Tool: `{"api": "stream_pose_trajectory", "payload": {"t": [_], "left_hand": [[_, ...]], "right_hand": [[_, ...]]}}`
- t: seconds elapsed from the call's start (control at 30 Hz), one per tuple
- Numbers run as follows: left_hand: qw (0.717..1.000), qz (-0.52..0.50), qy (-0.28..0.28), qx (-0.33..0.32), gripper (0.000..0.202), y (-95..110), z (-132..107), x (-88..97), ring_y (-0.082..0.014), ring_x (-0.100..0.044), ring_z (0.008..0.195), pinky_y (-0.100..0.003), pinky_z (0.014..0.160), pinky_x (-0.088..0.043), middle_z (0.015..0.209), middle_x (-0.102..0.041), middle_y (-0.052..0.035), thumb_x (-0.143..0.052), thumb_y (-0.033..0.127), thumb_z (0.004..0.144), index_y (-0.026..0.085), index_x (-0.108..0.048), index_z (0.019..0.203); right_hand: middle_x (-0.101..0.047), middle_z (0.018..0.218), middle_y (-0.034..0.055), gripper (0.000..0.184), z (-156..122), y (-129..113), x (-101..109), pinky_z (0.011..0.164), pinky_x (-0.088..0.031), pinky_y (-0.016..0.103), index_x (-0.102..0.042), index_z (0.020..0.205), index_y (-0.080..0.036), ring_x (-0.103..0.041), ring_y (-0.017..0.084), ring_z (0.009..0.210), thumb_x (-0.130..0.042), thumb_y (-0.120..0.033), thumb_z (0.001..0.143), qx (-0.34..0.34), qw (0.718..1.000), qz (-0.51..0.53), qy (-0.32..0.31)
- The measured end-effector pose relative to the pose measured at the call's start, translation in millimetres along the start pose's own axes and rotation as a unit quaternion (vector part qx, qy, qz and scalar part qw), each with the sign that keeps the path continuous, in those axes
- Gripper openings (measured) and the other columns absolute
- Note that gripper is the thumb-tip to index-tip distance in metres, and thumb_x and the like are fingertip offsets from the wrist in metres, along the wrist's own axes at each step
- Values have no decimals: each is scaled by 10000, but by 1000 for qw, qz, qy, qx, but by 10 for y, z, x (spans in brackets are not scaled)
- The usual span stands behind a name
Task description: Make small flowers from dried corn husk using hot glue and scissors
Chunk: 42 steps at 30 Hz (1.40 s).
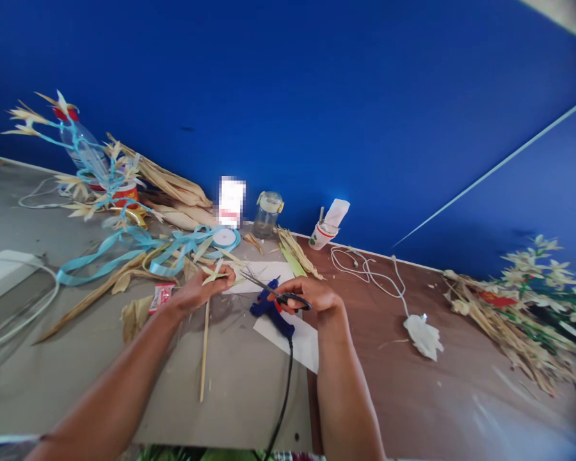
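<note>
My left hand (199,291) is closed on a thin wooden stick (204,349) topped with a pale dried-leaf flower (214,275); the stick hangs down toward me. My right hand (312,296) grips black-handled scissors (273,293), blades pointing left toward the flower, almost touching it. A blue glue gun (271,312) lies under the scissors on white paper (297,336), its black cord (283,397) running toward me.
Light blue ribbon (139,250) and dried husks (173,186) lie at the left by a bottle (84,150) of finished flowers. A glass jar (267,214), a paper cup (322,234) and a white cable (379,275) sit by the blue wall. More dried flowers (523,301) are heaped at right.
</note>
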<state>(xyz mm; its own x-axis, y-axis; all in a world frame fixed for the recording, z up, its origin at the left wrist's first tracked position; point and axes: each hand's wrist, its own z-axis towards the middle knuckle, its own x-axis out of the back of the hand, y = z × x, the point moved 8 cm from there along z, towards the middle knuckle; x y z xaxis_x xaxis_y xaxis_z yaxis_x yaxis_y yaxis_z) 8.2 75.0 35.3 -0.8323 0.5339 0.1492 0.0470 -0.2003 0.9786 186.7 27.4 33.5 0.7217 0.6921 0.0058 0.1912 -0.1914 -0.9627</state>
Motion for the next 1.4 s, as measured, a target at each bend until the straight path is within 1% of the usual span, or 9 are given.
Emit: {"api": "stream_pose_trajectory", "payload": {"t": [0.13, 0.27, 0.43, 0.67, 0.77, 0.97, 1.1, 1.23, 1.4], "left_hand": [[1000, -24, -1, 5, 183, 13, 2, -20, -144, -369, 611, -272, 578, -293, 630, -448, 0, -568, 349, 681, 185, -521, 617], [999, -39, 6, 9, 185, -52, 1, -8, -145, -367, 615, -274, 578, -294, 629, -438, 2, -573, 353, 671, 184, -519, 620], [999, -49, 7, -6, 152, -103, -4, 5, -136, -367, 609, -269, 577, -293, 635, -443, 10, -571, 319, 686, 180, -531, 639], [999, -49, 12, -16, 132, -35, -7, 14, -143, -375, 609, -271, 574, -298, 622, -449, 6, -570, 293, 697, 185, -536, 628], [999, -44, 11, -10, 135, -22, -6, 18, -147, -380, 615, -271, 576, -301, 622, -448, 3, -573, 297, 697, 185, -537, 630], [1000, -31, -6, -3, 162, 25, -11, 5, -150, -387, 619, -271, 590, -308, 622, -445, 2, -571, 323, 687, 186, -523, 616], [999, -34, -23, -5, 178, 59, -17, -10, -147, -382, 616, -269, 593, -307, 622, -439, 2, -572, 334, 680, 183, -516, 603], [999, -35, -38, -13, 187, 71, -24, -17, -132, -363, 591, -259, 577, -296, 613, -433, 9, -581, 337, 691, 177, -533, 606], [998, -30, -50, 13, 182, 29, -30, -25, -144, -369, 589, -261, 567, -304, 591, -435, 4, -592, 349, 669, 180, -559, 609]], "right_hand": [[-545, 577, -4, 593, 8, 4, -32, 519, -309, 229, -662, 1011, -69, -445, 96, 533, -722, -501, 610, 6, 1000, 15, -11], [-542, 581, -3, 595, 11, 8, -42, 530, -311, 235, -658, 1017, -59, -443, 98, 538, -727, -489, 612, 14, 999, 25, -20], [-544, 582, 0, 569, 12, 17, -48, 520, -301, 230, -657, 1027, -55, -443, 96, 536, -718, -461, 634, 18, 999, 35, -22], [-554, 570, 5, 551, 22, 1, -76, 508, -286, 229, -667, 1000, -49, -439, 90, 511, -716, -441, 616, 15, 998, 54, -13], [-551, 571, 2, 534, 28, 16, -85, 504, -280, 232, -669, 993, -55, -433, 90, 505, -714, -427, 612, 12, 998, 61, -16], [-547, 546, -1, 532, 29, 9, -89, 499, -275, 240, -677, 970, -64, -426, 96, 499, -725, -441, 598, 7, 998, 57, -9], [-540, 528, -6, 551, 34, -7, -111, 497, -283, 242, -677, 966, -59, -418, 92, 488, -739, -455, 588, 8, 998, 60, -25], [-534, 517, -12, 561, 41, 26, -110, 490, -290, 240, -678, 973, -59, -415, 92, 483, -744, -459, 585, 2, 997, 63, -35], [-532, 515, -11, 550, 40, 67, -96, 491, -302, 244, -687, 965, -64, -417, 96, 486, -746, -450, 577, -6, 998, 63, -24]]}}
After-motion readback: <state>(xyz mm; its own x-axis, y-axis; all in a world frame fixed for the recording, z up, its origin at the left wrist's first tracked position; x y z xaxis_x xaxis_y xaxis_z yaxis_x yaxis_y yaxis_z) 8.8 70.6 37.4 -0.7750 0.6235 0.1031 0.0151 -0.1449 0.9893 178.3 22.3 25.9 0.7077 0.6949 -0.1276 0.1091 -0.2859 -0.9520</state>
